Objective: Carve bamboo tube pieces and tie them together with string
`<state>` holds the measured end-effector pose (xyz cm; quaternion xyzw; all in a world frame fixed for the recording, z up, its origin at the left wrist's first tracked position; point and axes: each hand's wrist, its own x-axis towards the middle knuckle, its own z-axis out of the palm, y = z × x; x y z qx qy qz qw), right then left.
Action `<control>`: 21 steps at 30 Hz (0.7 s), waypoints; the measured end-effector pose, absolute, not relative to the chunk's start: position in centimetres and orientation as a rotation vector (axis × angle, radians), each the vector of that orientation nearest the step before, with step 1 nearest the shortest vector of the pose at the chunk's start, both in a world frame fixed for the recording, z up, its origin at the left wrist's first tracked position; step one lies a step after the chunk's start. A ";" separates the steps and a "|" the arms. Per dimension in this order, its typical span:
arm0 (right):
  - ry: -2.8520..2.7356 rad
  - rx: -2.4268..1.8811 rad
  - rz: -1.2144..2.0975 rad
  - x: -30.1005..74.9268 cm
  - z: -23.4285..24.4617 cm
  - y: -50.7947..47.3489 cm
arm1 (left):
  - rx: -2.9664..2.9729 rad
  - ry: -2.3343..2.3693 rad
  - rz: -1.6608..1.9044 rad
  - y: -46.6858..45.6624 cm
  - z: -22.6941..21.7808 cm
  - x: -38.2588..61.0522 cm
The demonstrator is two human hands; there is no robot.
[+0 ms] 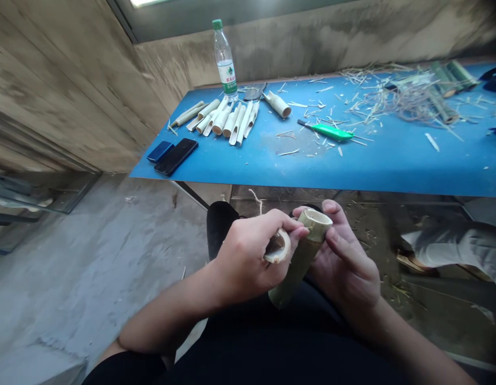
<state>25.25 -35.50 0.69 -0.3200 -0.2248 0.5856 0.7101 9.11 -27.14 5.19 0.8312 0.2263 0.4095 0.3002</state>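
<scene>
Pale light glares from a window (146, 2) above the blue table (392, 168); dimness lies beneath it; the floor (123, 256) to its left looks smeared, possibly by motion.

Black short sleeve (125, 369) above a bare left forearm (171, 305), plain black top (280, 350), black trousers (221, 222)

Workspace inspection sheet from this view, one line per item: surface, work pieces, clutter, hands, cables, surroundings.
Surface: blue tabletop, littered with shavings.
Work pieces: bamboo tube and smaller hollow piece in hand; cut pieces on the tabletop.
Clutter: bottle, phone, blue box, green-handled tool.
Hands: left hand holds the hollow piece; right hand holds the tube.
Cables: none identifiable; stringy tangle at right, material unclear.
Surroundings: stained wall behind; another person's leg at right.
</scene>
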 end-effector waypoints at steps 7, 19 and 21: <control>-0.533 -0.687 1.274 25.1 0.5 -35.5 | 2.186 0.587 1.088 -27.2 4.8 9.0; -0.547 -0.614 1.211 24.7 0.4 -35.4 | 2.318 0.531 1.158 -27.0 4.1 9.1; -0.583 -0.625 1.162 24.7 0.3 -35.5 | 2.337 0.514 1.181 -27.0 4.2 9.1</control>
